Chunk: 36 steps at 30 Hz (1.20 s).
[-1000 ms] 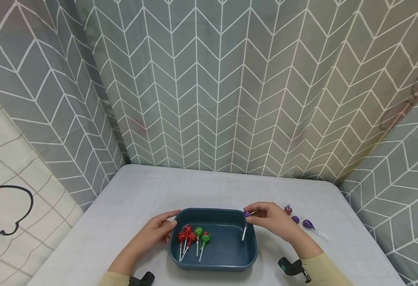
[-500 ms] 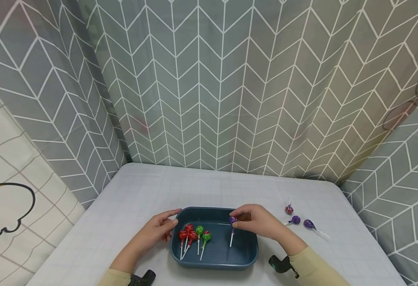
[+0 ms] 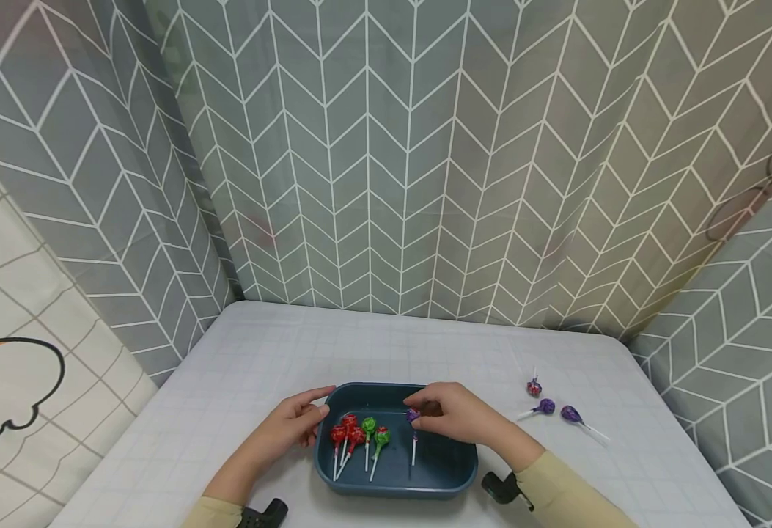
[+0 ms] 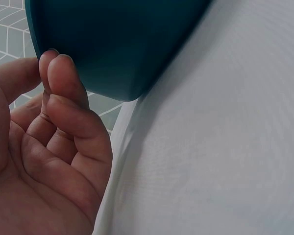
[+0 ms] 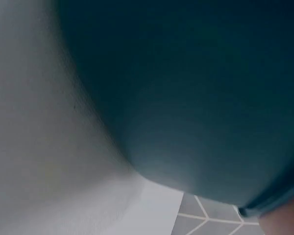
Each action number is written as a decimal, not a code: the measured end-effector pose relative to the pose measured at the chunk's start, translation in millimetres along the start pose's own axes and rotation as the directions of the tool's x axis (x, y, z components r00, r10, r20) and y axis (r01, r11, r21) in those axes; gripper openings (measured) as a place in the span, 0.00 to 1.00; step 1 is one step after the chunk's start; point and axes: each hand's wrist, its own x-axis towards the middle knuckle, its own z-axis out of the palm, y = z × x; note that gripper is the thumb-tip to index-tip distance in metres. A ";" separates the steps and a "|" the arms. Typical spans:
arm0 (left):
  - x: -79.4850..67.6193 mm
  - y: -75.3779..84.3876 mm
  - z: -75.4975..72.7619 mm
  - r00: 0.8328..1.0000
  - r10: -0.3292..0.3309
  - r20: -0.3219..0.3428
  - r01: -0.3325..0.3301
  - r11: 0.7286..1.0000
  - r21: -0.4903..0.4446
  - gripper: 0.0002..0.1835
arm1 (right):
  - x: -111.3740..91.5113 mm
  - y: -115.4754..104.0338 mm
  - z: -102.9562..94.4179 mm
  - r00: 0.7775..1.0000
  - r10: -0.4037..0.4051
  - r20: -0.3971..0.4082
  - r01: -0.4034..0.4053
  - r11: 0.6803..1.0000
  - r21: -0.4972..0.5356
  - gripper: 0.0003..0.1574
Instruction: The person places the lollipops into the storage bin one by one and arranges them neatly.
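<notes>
A dark blue plastic tray [image 3: 425, 490] sits at the front of the table. My left hand [image 3: 293, 422] holds its left rim near the far corner; in the left wrist view, the curled fingers [image 4: 68, 83] meet the tray's outer wall [image 4: 127, 49]. Over the tray's right half, my right hand [image 3: 454, 414] pinches a purple-wrapped lollipop [image 3: 413, 416] by its head, white stick pointing down towards me. Red lollipops [image 3: 348, 433] and two green lollipops [image 3: 381, 438] lie inside on the left. In the right wrist view the tray wall hides most of the hand.
Right of the tray on the white-covered table [image 3: 280, 341] lie two purple lollipops, one nearer [image 3: 544, 405] and one farther right [image 3: 571, 414]. A red-and-purple lollipop [image 3: 534, 386] lies just behind them. Patterned grey curtains [image 3: 386, 183] hang behind and at the sides.
My right hand has carried the purple lollipop leftward from the tray's right rim to over its inside. The left hand has stayed at the left rim.
</notes>
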 end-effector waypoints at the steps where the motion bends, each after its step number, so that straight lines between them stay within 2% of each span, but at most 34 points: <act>1: 0.1 -0.3 0.1 1.000 -0.002 -0.001 0.002 1.000 0.000 0.27 | 1.0 -0.6 0.9 1.000 -0.002 0.003 0.002 1.000 -0.010 0.20; 19: 0.7 -0.9 -0.6 1.000 -0.002 0.008 0.002 1.000 -0.007 0.27 | 22.3 -1.0 20.3 0.999 -0.020 0.040 0.026 0.988 -0.151 0.14; 26: -0.3 0.3 -0.4 1.000 -0.027 0.005 0.027 0.999 -0.025 0.28 | 25.9 1.4 24.4 0.999 0.008 0.052 0.001 0.987 -0.163 0.13; 36: 0.9 -0.4 0.5 1.000 -0.011 0.009 0.011 1.000 -0.020 0.27 | 28.6 0.3 27.3 0.998 0.018 0.057 -0.008 0.987 -0.162 0.13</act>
